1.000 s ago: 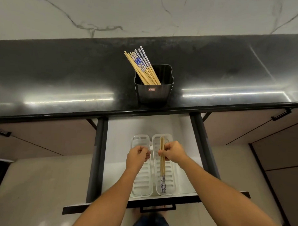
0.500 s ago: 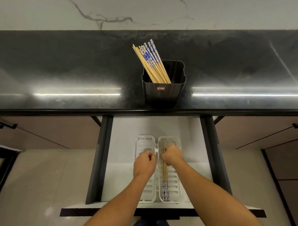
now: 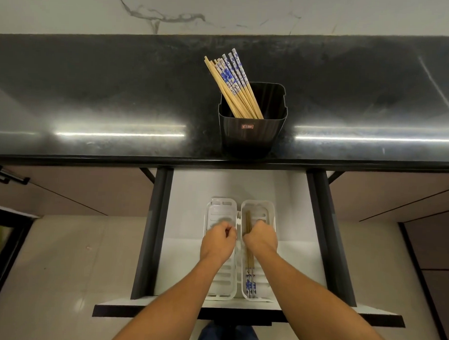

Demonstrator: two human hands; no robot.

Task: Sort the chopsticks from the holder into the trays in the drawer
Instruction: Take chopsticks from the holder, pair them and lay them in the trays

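A black holder (image 3: 251, 135) stands at the counter's front edge with several chopsticks (image 3: 231, 86) leaning left in it, some plain wood, some with blue-and-white tops. Below it the drawer (image 3: 192, 194) is pulled out, and two white slotted trays lie side by side inside. The left tray (image 3: 221, 208) shows no chopsticks. A pair of blue-topped chopsticks (image 3: 250, 280) lies lengthwise in the right tray (image 3: 268, 209). My left hand (image 3: 217, 242) hovers over the left tray, fingers curled, nothing visible in it. My right hand (image 3: 261, 238) is curled over the middle of the pair.
Dark drawer rails (image 3: 152, 231) run down both sides of the drawer, and its black front edge (image 3: 249, 315) is nearest me. Closed cabinet fronts flank the drawer. The glossy black countertop (image 3: 93, 101) stretches left and right of the holder. Tiled floor shows below.
Both hands have stayed over the upper halves of their trays with fingers curled. The pair still lies in the right tray. Only my view has shifted a little.
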